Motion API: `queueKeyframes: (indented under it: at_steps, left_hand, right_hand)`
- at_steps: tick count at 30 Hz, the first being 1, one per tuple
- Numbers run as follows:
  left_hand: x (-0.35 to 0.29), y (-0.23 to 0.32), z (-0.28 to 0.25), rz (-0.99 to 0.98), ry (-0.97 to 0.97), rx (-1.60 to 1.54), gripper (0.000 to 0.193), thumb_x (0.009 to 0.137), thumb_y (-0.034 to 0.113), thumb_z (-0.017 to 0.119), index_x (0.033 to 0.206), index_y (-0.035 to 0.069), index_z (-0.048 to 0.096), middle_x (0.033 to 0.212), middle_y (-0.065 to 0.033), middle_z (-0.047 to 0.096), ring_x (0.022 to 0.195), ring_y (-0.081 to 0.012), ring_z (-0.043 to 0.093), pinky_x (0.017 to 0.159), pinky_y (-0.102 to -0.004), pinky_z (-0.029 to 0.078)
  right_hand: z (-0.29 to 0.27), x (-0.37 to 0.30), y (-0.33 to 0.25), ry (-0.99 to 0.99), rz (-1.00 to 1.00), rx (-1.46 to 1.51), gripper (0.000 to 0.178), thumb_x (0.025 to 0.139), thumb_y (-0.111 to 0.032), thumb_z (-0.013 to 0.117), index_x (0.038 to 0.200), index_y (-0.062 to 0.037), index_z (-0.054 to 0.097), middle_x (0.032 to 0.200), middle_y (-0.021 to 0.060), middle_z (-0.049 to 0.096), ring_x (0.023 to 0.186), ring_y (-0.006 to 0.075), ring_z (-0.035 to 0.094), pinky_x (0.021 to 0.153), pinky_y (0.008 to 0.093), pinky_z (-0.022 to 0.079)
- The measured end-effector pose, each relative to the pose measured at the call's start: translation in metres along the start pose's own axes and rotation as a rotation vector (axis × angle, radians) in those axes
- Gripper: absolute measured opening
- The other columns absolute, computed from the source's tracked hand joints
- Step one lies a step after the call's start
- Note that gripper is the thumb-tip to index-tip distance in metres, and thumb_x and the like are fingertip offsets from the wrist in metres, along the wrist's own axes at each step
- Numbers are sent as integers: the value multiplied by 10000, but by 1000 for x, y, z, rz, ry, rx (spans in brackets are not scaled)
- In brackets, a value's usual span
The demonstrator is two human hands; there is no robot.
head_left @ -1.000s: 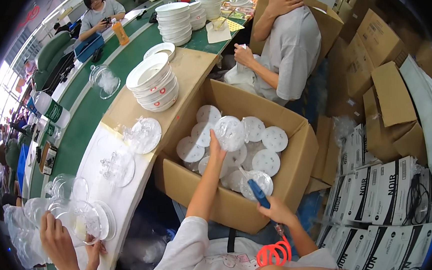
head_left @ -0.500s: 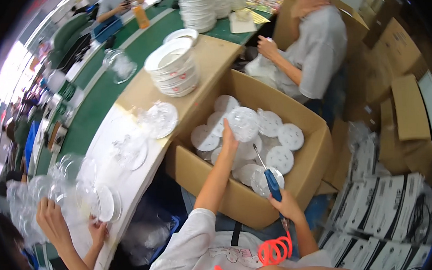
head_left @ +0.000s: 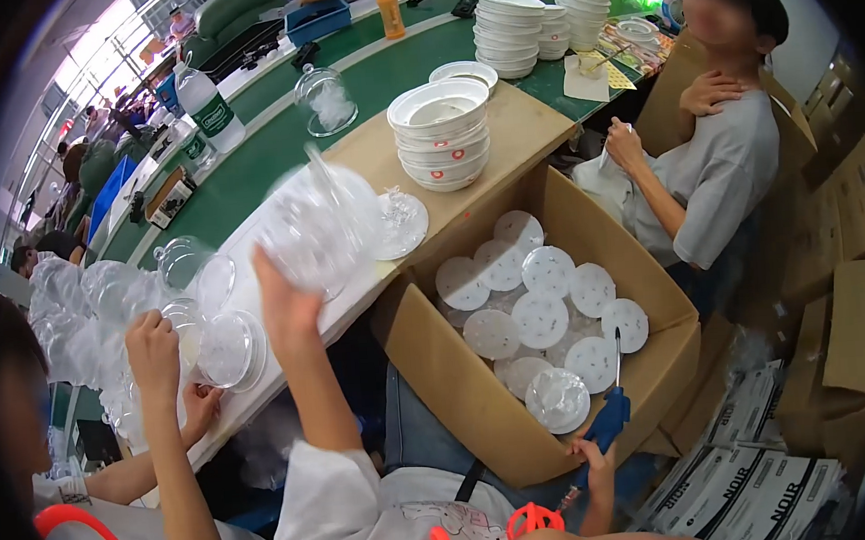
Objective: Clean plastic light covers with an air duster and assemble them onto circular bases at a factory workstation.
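— How are the two hands placed?

— They are held well apart. A blurred clear plastic piece (head_left: 309, 228) is held over the white surface (head_left: 354, 301) by the left hand (head_left: 290, 305), whose fingers are partly hidden. A blue tool (head_left: 608, 418) is gripped by the right hand (head_left: 594, 459).

— And the white discs (head_left: 541, 320)?

— Those are loosely piled inside the open carton (head_left: 428, 356), right of the surface.

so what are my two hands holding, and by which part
Right hand: the blue-handled tool, by the handle's rear end. Left hand: at a blurred clear plastic piece; whether it's held cannot be told.
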State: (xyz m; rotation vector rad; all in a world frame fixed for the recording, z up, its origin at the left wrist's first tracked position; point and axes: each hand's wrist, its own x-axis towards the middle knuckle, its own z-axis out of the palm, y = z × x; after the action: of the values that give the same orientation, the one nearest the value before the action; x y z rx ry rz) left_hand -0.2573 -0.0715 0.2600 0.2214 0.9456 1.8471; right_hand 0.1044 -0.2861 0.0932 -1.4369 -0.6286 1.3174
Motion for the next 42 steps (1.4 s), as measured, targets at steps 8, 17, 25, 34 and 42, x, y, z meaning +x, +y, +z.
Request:
queueKeyframes:
  at_steps: [8,17,25,34,42]
  left_hand:
    - [273,-6,-11,-5,-138,-88,480,942,350,238,1238,28,438,1262,-149,474,1164,-339,447,1001,-489,336]
    - [353,-40,-28,-83,187,238,327,805,69,396,1109,-26,471,1127,-179,528,1015,-372,541,862,-527,435]
    - [402,26,-74,-150,-227,366,379,905,326,414,1149,52,508,1148,-109,554,1077,-294,519,952,-510,366]
    - [369,-27,-114,-328,-78,352,365,937,250,325,1122,5,522,1130,-145,568,1041,-297,549,934,-464,412]
    - [398,-21,-132,82,58,793,553,916,458,332,1125,-16,528,1064,-137,565,966,-279,548,840,-432,435]
  right_hand:
    - [2,6,-5,-10,-106,66,127,778,-73,541,856,25,517,678,73,535,630,162,559,631,269,437]
    - [-3,-2,3,38,-39,-49,199,767,-104,522,896,44,493,678,99,513,631,184,534,640,318,469]
    - [4,-10,-11,33,-82,36,141,762,-91,534,812,41,535,661,78,536,602,166,566,611,274,457]
    - [4,-6,-5,55,-56,-159,182,735,-159,555,807,8,564,632,64,585,612,145,585,609,273,450]
    - [19,-2,-3,28,-52,-186,194,740,-171,553,815,8,563,639,72,601,617,152,593,613,271,453]
